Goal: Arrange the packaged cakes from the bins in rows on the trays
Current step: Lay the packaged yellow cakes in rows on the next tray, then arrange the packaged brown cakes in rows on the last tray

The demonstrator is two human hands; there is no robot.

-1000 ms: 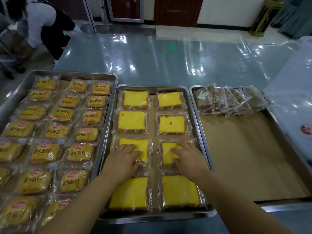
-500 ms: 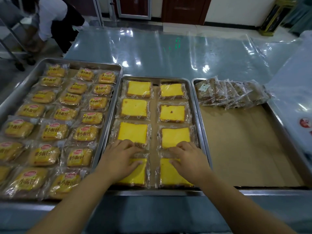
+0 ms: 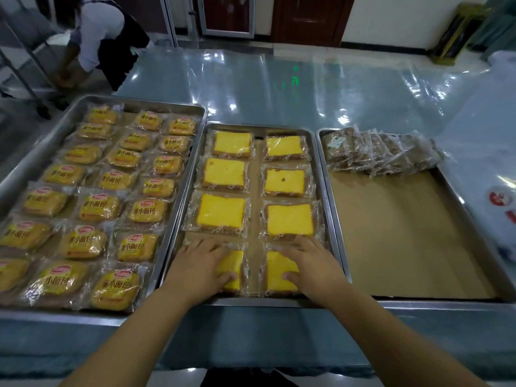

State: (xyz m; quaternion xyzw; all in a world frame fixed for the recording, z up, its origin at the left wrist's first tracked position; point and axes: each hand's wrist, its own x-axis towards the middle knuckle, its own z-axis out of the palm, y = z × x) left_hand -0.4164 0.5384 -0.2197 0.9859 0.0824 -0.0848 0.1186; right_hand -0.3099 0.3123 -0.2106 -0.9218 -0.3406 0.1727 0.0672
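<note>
Now the left hand (image 3: 199, 263) and right hand (image 3: 311, 262) lie flat, open-fingered, atop the 2 nearest cakes (image 3: 275, 272).

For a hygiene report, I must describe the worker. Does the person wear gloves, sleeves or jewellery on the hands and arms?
No. The left hand and the right hand are bare, with no gloves and no rings that I can see. The left forearm and the right forearm are bare too, with no sleeve, watch or bracelet in view.
</note>
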